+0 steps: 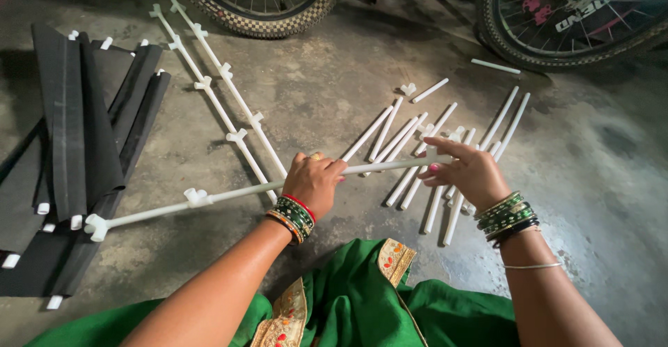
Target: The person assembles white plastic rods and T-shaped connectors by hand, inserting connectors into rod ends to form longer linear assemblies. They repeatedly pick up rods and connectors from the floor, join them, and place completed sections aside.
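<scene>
I hold a long white plastic rod (229, 194) with white connectors on it, lying almost level above the floor. My left hand (314, 180) is shut around its middle. My right hand (470, 170) pinches its right end with the fingertips. The rod's left end carries a white joint (96, 227) that reaches over the black fabric. Under my right hand lies a loose heap of short white tubes (417, 156) on the concrete floor.
Two long joined white rods with connectors (223, 97) lie on the floor ahead. Black fabric shelf panels with tubes in them (76, 145) are piled at the left. Two bicycle wheels (257, 6) (570, 20) stand at the back. Green cloth (348, 298) covers my lap.
</scene>
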